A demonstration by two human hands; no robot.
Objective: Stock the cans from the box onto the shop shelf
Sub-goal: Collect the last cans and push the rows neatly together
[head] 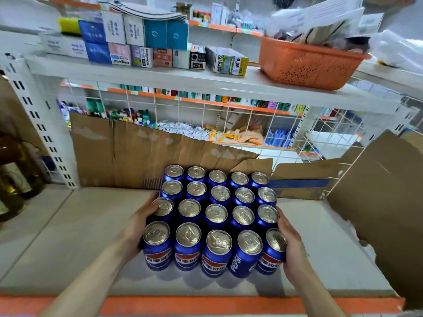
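Several blue Pepsi cans (216, 216) stand upright in a tight block of rows on the grey shop shelf (75, 227). My left hand (143, 219) presses against the block's left side, fingers wrapped around a can in the second row from the front. My right hand (289, 243) presses the block's right side, its fingers against the front-right can. A torn brown cardboard box (128, 154) stands behind the cans, its flaps spread open.
An orange price rail (206, 305) runs along the shelf's front edge. Another cardboard piece (384, 202) leans at the right. Above, an upper shelf holds small product boxes (142, 42) and an orange basket (304, 62). A wire grid backs the shelf. Dark bottles (13, 179) stand at far left.
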